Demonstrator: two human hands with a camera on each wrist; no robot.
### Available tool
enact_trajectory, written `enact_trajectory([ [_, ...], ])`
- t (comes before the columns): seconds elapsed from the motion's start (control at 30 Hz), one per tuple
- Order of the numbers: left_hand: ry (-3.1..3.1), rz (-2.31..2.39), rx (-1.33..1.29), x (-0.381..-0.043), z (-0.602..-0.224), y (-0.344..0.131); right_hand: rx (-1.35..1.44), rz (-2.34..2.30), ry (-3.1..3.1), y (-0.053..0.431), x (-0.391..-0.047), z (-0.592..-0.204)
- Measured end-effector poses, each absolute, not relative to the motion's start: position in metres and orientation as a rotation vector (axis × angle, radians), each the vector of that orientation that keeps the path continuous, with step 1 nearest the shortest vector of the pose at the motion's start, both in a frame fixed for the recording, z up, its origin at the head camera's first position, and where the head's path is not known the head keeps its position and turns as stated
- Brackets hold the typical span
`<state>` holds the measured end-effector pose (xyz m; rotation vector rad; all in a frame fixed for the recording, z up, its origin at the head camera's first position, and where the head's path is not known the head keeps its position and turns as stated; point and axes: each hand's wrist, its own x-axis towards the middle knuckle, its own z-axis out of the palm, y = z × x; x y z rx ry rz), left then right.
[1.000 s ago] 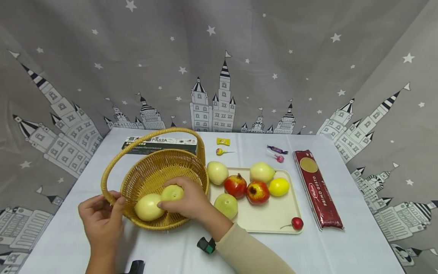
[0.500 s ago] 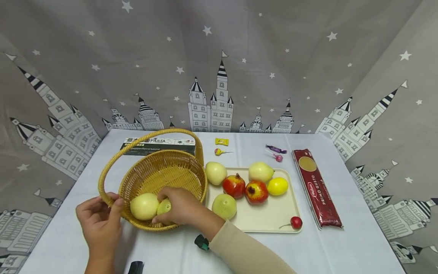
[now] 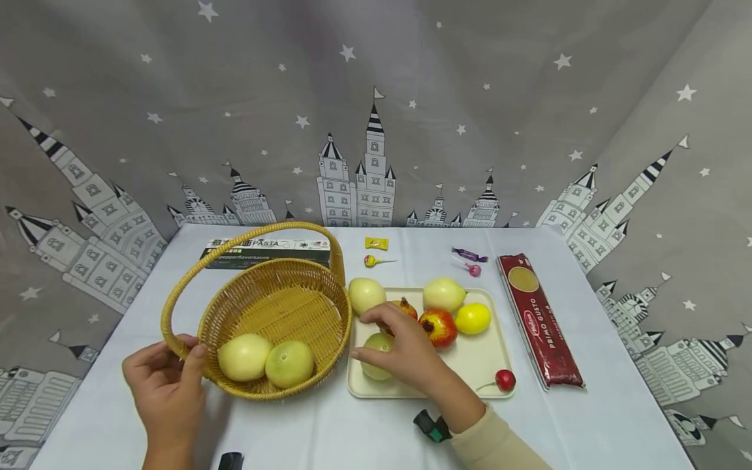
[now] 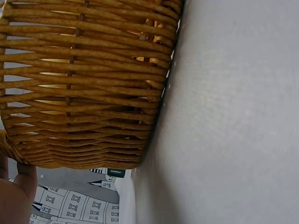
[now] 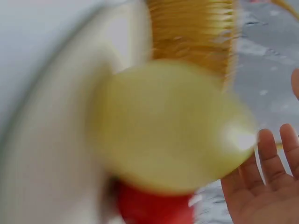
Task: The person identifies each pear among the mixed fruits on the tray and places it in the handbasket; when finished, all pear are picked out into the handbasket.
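My left hand (image 3: 167, 385) pinches the lower end of the handle of the wicker basket (image 3: 294, 303), at its left rim; the basket's woven side (image 4: 84, 84) fills much of the left wrist view. Inside the basket lie a pale yellow fruit (image 3: 245, 358) and a round yellow-green fruit (image 3: 290, 364), side by side. My right hand (image 3: 414, 349) is over the left part of the cream tray (image 3: 458, 378), thumb and fingers spread around another round yellow-green fruit (image 3: 376, 365). Blurred in the right wrist view, that fruit (image 5: 173, 126) has straight fingers beside it; contact is unclear.
On the tray are two pomegranates (image 3: 438, 328), a lemon (image 3: 473, 318), pale fruits (image 3: 444, 294) and a cherry (image 3: 504, 380). A red pasta packet (image 3: 540, 323) lies right. Behind are a pasta box (image 3: 270, 253), wrapped candies (image 3: 376, 243) and lollipops (image 3: 473, 269).
My right hand has let go of a yellow-green fruit inside the basket and moved right, over the tray. The left hand keeps hold of the basket handle.
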<state>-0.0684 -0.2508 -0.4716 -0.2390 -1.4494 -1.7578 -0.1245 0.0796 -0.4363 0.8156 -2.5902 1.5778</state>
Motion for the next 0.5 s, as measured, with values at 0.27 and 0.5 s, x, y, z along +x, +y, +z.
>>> enact_trajectory([
  [0.27, -1.388, -1.797, -0.245, -0.065, -0.472, -0.254, 0.866, 1.326, -2.752, 0.093, -0.122, -0.470],
  [0.5, -1.400, -1.785, -0.277, -0.070, -0.473, -0.252, 0.836, 1.244, -2.898, 0.098, -0.120, -0.484],
])
